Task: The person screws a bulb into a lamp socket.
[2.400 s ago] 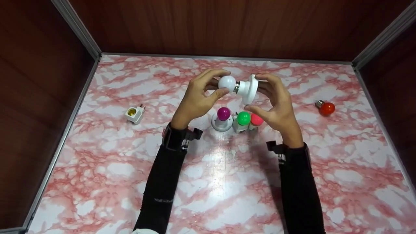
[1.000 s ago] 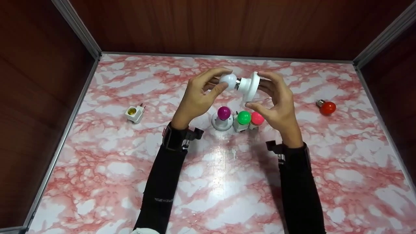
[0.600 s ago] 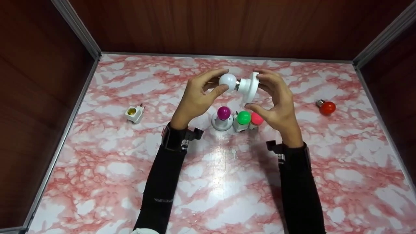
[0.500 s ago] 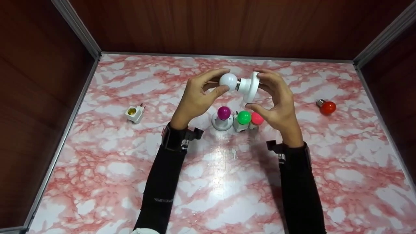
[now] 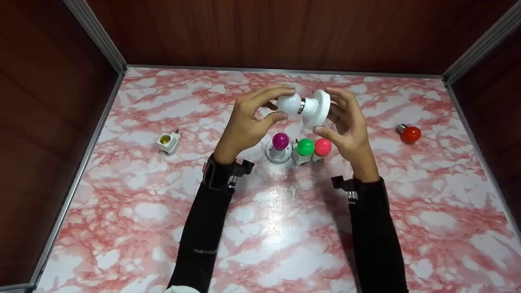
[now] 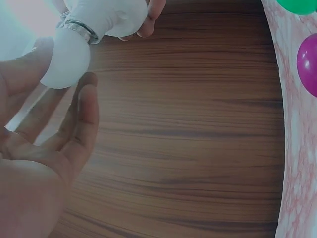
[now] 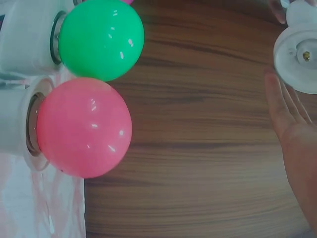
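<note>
In the head view my left hand [image 5: 249,118] holds a white light bulb [image 5: 288,104] by its globe, thumb on the near side and fingers over the far side. The bulb's metal screw base sits at the mouth of a round white lamp holder [image 5: 317,110], with a strip of metal showing. My right hand [image 5: 348,122] grips the holder's wide disc by its rim. Both are raised above the tabletop, lying roughly sideways. In the left wrist view the bulb [image 6: 67,59] is between thumb and fingertips. The right wrist view shows the underside of the holder [image 7: 297,59].
Below the hands stand a purple bulb [image 5: 280,141] in a round holder, a green bulb [image 5: 305,147] and a pink bulb [image 5: 322,147] in sockets. A white plug socket [image 5: 169,143] lies left, a red bulb [image 5: 411,134] right. Dark wood panels [image 5: 268,32] border the marbled tabletop [image 5: 260,240].
The holder's disc has turned slightly and shifted a little right with the right hand. The left hand's fingers have shifted on the globe, and the bulb sits slightly further right.
</note>
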The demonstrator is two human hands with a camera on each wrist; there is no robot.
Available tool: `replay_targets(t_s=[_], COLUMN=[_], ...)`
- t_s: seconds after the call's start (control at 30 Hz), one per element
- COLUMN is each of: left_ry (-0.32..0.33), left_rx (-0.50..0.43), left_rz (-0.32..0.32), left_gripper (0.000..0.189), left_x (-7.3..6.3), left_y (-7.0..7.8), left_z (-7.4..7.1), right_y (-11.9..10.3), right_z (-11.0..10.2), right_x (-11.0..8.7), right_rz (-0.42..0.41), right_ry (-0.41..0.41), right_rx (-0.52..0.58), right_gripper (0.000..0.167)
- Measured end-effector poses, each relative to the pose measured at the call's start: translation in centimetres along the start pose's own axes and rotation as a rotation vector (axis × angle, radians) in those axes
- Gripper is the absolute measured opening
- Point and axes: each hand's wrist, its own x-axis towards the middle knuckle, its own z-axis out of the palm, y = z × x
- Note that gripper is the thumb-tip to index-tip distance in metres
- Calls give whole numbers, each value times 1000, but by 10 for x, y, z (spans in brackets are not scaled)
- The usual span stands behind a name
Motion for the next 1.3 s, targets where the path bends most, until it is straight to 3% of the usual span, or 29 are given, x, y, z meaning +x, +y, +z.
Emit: replay_targets(t_s=[0.17, 0.33, 0.53, 0.83, 1.1, 1.3], left_ry=[4, 41, 85, 66, 102, 116], left_rx=[-33, -112, -123, -98, -42, -62], left_rz=[34, -65, -161, -228, -321, -323], left_gripper=[42, 53, 40, 38, 31, 30], left_x=[1, 1, 2, 0, 1, 1], left_y=[1, 5, 6, 6, 10, 12], left_z=[3, 6, 11, 9, 8, 8], right_y=[0, -1, 0, 1, 1, 0], right_z=[-1, 0, 1, -1, -1, -1], right_x=[0, 0, 1, 1, 0, -1], right_rz=[11, -2, -23, -53, -108, -111], right_ry=[5, 18, 25, 37, 24, 13], right_rx=[28, 39, 20, 19, -66, -100], right_gripper=[71, 72, 74, 78, 75, 73])
